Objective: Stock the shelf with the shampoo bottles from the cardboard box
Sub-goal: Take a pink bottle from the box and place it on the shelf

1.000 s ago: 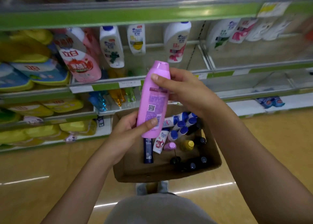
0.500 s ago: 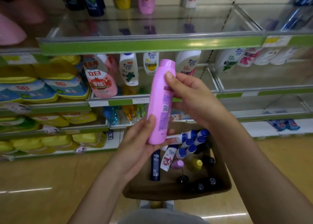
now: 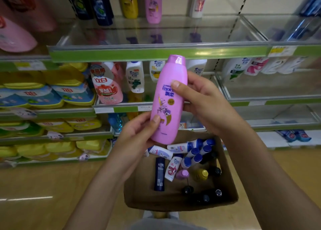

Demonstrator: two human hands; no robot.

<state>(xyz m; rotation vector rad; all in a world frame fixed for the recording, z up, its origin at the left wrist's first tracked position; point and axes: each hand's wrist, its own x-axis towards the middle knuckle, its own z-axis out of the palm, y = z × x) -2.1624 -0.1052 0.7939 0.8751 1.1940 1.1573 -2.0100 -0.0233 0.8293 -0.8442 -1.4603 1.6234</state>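
The pink Rejoice shampoo bottle (image 3: 168, 99) is held upright above the cardboard box (image 3: 139, 191), its base pinched by the left hand (image 3: 137, 136), its middle gripped by the right hand (image 3: 205, 101). Placing on the upper glass shelf (image 3: 156, 36) seems next, beside the matching pink bottle (image 3: 153, 3).

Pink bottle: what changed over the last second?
The pink bottle was turned in the grip: a second ago its barcode side faced the camera, now the front label does. The view tilted up, bringing the top shelf into sight. Unchanged: left hand holds its base, right hand its upper body, above the cardboard box.
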